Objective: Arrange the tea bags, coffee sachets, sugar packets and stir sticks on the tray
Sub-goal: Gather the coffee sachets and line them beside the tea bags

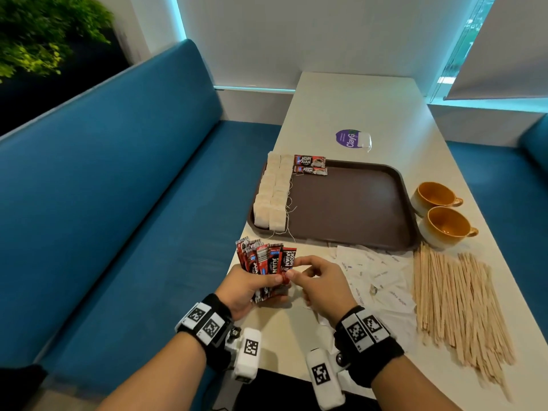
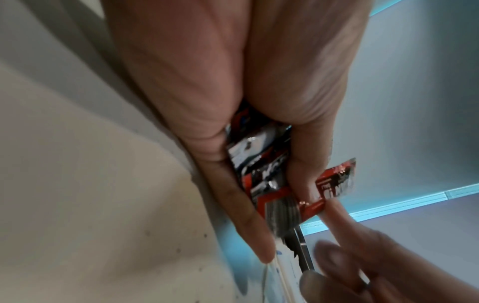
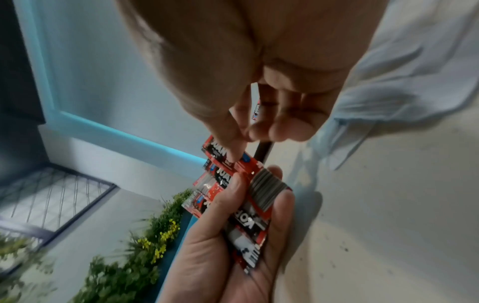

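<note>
My left hand (image 1: 252, 284) grips a fanned bunch of red and black coffee sachets (image 1: 264, 262) above the table's near left corner. The thumb lies over them and the fingers curl beneath, as the left wrist view shows on the sachets (image 2: 261, 176). My right hand (image 1: 296, 268) pinches the rightmost sachet (image 1: 288, 259) of the fan between thumb and forefinger; the right wrist view shows that pinch (image 3: 246, 145) on the sachet (image 3: 220, 152). The brown tray (image 1: 355, 203) carries two columns of white tea bags (image 1: 272, 197) along its left side and two coffee sachets (image 1: 310, 165) at its far left.
White sugar packets (image 1: 376, 280) lie scattered on the table in front of the tray. A spread of wooden stir sticks (image 1: 453, 304) lies to the right. Two orange cups (image 1: 441, 212) stand right of the tray. A blue bench (image 1: 133, 188) runs along the left.
</note>
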